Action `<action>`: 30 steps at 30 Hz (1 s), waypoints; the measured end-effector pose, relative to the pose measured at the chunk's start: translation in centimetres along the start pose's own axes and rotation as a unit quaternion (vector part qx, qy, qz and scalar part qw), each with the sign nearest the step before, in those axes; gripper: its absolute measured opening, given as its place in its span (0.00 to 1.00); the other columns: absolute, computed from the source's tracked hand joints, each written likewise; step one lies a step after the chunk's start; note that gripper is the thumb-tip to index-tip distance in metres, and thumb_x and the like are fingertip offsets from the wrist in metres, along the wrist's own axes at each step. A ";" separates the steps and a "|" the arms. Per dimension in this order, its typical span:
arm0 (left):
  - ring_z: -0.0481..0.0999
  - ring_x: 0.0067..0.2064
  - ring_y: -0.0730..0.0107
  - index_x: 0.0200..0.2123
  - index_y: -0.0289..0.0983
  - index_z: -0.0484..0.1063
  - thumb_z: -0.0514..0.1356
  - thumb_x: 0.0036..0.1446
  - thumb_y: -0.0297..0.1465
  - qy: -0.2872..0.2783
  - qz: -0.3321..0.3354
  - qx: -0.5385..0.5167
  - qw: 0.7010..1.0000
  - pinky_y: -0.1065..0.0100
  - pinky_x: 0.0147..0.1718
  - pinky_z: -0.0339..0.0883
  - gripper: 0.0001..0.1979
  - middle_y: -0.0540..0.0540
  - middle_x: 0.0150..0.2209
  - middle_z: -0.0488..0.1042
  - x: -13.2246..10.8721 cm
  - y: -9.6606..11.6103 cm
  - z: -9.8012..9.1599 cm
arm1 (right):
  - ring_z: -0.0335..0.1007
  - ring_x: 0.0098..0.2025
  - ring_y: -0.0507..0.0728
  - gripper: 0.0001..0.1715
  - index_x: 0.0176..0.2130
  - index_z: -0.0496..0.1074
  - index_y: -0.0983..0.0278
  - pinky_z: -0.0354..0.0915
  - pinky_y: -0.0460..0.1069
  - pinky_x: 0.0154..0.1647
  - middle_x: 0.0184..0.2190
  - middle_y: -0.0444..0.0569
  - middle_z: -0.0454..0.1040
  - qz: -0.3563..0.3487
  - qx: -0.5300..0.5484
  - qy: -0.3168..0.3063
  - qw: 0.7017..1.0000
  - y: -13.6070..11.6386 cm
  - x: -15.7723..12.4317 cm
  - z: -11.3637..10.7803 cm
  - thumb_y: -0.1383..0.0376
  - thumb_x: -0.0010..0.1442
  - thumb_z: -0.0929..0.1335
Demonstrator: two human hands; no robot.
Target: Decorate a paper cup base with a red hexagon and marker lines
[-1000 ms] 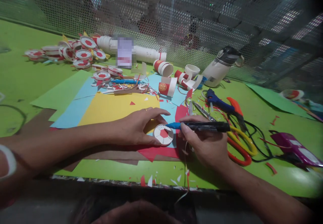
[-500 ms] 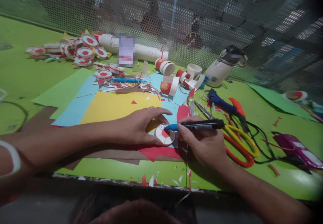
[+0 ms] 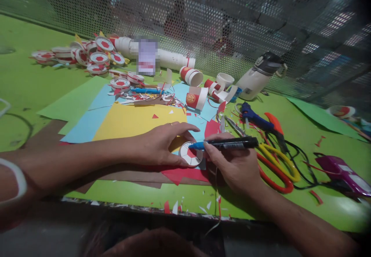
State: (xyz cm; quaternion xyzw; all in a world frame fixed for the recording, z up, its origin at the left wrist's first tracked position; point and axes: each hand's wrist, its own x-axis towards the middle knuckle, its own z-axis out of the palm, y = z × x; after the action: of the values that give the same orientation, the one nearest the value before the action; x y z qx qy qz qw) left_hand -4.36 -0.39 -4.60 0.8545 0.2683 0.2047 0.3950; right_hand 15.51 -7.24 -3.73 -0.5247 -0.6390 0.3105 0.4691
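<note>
A small round white paper disc [image 3: 191,159], with a red patch at its centre, black lines and dots near its upper edge, lies on the coloured sheets before me. My left hand [image 3: 165,145] holds it at the side, thumb against its lower left edge and fingers curved round the far side. Between the fingers of my right hand [image 3: 234,164] is a marker [image 3: 232,143] with a black barrel and a blue front end. Its tip meets the disc's face close to the red patch. Under both hands are yellow paper [image 3: 139,121], brown paper and red paper.
Similar red-and-white discs [image 3: 99,58] are heaped at the back left, near a row of stacked paper cups [image 3: 174,58]. On the right lie scissors [image 3: 278,168], a blue glue gun [image 3: 257,118] and a purple device [image 3: 344,174]. A bottle [image 3: 257,75] stands behind; paper scraps are scattered about.
The whole view has shifted slightly. Both hands keep their hold, and the marker's tip stays at the same part of the disc.
</note>
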 end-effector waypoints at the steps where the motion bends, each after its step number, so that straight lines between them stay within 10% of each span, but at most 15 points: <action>1: 0.71 0.53 0.58 0.58 0.40 0.59 0.67 0.48 0.38 0.000 0.000 0.000 1.000 0.60 0.51 0.64 0.36 0.43 0.52 0.72 0.0 0.0 0.0 | 0.71 0.18 0.51 0.04 0.34 0.73 0.63 0.68 0.45 0.16 0.20 0.43 0.75 -0.003 -0.004 -0.002 1.000 0.0 0.0 0.0 0.64 0.56 0.70; 30: 0.70 0.54 0.61 0.59 0.39 0.57 0.67 0.49 0.37 -0.008 0.001 0.014 1.000 0.64 0.50 0.64 0.36 0.44 0.54 0.70 0.0 0.0 -0.1 | 0.72 0.20 0.53 0.08 0.33 0.72 0.63 0.70 0.47 0.20 0.22 0.44 0.75 -0.005 -0.014 -0.017 1.000 0.4 0.3 0.0 0.60 0.57 0.70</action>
State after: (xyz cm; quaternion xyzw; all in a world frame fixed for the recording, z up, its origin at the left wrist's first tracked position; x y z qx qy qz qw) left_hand -4.40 -0.32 -4.49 0.8620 0.2669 0.1943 0.3847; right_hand 15.67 -6.87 -3.95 -0.5224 -0.6538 0.3078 0.4527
